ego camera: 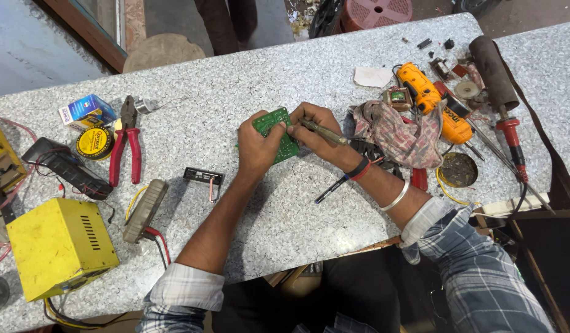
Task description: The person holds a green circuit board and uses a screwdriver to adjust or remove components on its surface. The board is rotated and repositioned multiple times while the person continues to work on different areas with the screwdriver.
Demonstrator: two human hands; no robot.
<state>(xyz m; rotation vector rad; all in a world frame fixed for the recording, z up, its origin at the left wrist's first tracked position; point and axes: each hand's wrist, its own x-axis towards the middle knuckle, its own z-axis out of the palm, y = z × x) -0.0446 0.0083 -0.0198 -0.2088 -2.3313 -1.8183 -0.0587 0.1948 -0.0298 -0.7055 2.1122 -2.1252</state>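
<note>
Grip: left hand (255, 145) clasps the green circuit board (276, 134) by its near edge, thumb over the top face; right hand (319, 132) is closed round a soldering iron (324, 131), its tip at the board's right side
Board: held tilted just above the worktop, near the middle of it, between my two hands
Surface: speckled grey stone-pattern worktop (297, 61); smooth, hard, with a straight front edge close to my body; a second slab of the same pattern stands at the far right
Room: bare floor beyond the far edge, with a round ribbed pink stool top (376, 12) there
Left side: red-handled pliers (126, 145), a round yellow-and-black tin (94, 142), a small blue box (86, 111), a flat black charger (68, 168) with wires, and a boxy yellow metal case (60, 246) with vent slots
Right side: crumpled checked rag (396, 132) just beside my right hand; orange tool (436, 105) behind it; a red-handled iron (510, 132) with a dark cylinder further out
Open room: clear stretch of worktop behind the board and in front of it toward my lap; the right is crowded, the left well apart from my hands
</note>
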